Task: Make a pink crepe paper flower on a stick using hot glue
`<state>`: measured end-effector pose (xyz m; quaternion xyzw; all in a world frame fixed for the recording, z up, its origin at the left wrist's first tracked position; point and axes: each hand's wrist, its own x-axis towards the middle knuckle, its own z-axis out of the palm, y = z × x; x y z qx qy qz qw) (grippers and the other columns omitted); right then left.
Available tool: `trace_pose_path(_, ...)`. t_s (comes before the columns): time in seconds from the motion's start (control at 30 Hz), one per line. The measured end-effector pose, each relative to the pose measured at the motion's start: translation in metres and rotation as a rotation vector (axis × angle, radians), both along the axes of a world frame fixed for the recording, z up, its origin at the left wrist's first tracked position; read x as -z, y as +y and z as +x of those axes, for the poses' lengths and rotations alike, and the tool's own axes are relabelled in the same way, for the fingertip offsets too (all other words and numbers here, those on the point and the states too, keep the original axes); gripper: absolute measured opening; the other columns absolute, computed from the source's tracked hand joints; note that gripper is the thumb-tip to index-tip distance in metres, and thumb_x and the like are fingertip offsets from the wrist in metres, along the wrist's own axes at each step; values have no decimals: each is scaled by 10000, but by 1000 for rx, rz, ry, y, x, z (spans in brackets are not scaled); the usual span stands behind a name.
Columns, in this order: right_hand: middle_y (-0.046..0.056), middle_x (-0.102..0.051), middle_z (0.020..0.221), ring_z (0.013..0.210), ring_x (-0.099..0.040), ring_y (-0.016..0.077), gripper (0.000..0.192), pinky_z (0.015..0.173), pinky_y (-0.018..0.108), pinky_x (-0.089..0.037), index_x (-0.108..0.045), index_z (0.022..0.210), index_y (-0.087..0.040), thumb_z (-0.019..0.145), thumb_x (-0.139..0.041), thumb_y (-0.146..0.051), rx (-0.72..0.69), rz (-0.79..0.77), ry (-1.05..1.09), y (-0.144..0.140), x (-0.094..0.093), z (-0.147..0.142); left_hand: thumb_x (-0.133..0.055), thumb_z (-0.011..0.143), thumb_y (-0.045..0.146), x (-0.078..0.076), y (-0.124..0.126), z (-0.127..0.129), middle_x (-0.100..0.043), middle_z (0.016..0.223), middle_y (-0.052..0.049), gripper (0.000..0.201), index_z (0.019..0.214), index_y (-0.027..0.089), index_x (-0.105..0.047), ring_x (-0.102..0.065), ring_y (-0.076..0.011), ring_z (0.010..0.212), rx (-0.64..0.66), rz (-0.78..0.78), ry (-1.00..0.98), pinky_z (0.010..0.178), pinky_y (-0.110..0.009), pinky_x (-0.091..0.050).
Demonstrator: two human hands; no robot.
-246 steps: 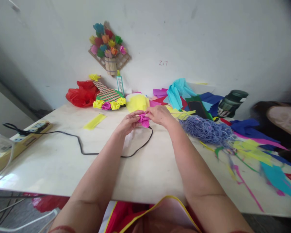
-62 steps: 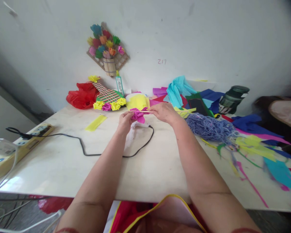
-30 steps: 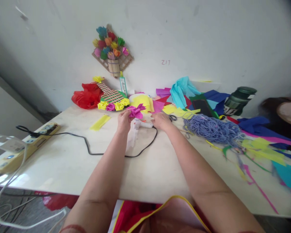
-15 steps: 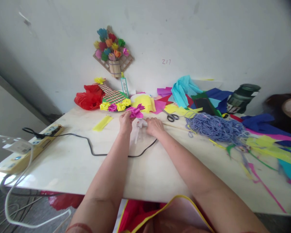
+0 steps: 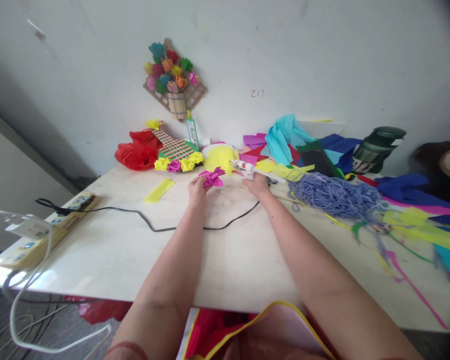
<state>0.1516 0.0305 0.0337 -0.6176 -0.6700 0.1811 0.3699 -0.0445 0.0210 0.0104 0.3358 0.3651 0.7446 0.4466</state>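
My left hand [image 5: 198,189] pinches a magenta crepe paper flower [image 5: 213,176] above the table. To its right, my right hand [image 5: 256,184] is wrapped around a white hot glue gun [image 5: 245,170], whose nozzle points left toward the flower without touching it. A clear glue stick sticks out of the gun's back end. From the gun a black cord [image 5: 153,229] runs left across the table. Behind my left hand stands a green craft piece with a striped stick panel [image 5: 172,146], edged with yellow and magenta paper flowers. A yellow paper strip [image 5: 159,190] lies left of my hand.
A power strip [image 5: 69,215] with plugs sits at the left edge. Purple-blue yarn [image 5: 330,194], crepe paper [image 5: 287,137] and a dark green bottle [image 5: 378,147] are on the right. A glue tube [image 5: 192,131] leans on the wall below a flower decoration [image 5: 174,75].
My right hand has lifted the glue gun off the table and turned it nozzle-left, moving a little to the right. My left hand has shifted slightly right and down with the flower.
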Motion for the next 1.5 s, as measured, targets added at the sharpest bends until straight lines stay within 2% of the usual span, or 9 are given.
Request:
trace_pose_path(0.1, 8, -586, 573, 424, -476, 108, 274, 413, 233, -384, -588, 745, -150, 702, -580, -420, -255, -70, 360, 1, -2, 6, -654, 603, 227, 2, 0, 1, -659, 683, -61, 120, 653, 133, -596, -667, -227, 753, -7, -38, 14, 699, -357, -527)
trace_pose_path(0.17, -19, -540, 521, 360, -400, 68, 327, 360, 216, -328, -552, 670, -158, 665, -624, -477, -401, -101, 502, -1, -5, 9, -654, 582, 229, 1, 1, 2, -652, 671, -54, 134, 656, 127, -610, -665, -224, 730, -5, -60, 19, 679, -352, -529)
trace_pose_path(0.23, -25, -545, 527, 349, -390, 51, 365, 347, 209, -308, -541, 645, -160, 640, -654, -506, -485, -120, 549, -4, -9, 11, -654, 563, 238, 1, 0, 2, -648, 660, -49, 158, 662, 118, -626, -659, -211, 694, 4, -71, 23, 662, -341, -530)
trace_pose_path(0.37, -32, -539, 494, 324, -382, 43, 394, 355, 217, -307, -530, 604, -156, 641, -665, -525, -562, -144, 527, -9, -15, 15, -657, 539, 239, 0, 0, 3, -650, 651, -40, 190, 679, 111, -646, -641, -176, 639, 18, -86, 35, 642, -318, -529)
trace_pose_path(0.6, -19, -552, 481, 329, -393, 48, 401, 348, 212, -298, -555, 587, -144, 657, -661, -524, -570, -198, 430, -6, -14, 17, -650, 545, 253, 1, 0, 4, -655, 638, -41, 197, 683, 113, -641, -626, -157, 597, 35, -87, 67, 652, -324, -527)
trace_pose_path(0.97, -35, -499, 414, 339, -391, 63, 391, 350, 204, -308, -560, 613, -155, 661, -645, -533, -560, -187, 308, -1, -11, 16, -659, 542, 248, 3, 1, 4, -646, 606, -29, 167, 650, 121, -646, -605, -146, 564, 42, -68, 79, 638, -320, -527)
trace_pose_path(1.5, -38, -477, 449, 322, -366, 43, 412, 318, 197, -280, -499, 608, -159, 633, -699, -518, -496, -202, 235, -9, -23, 11, -643, 549, 238, 5, 2, 4, -662, 651, -36, 203, 707, 113, -668, -624, -160, 617, 45, -68, 92, 640, -316, -528)
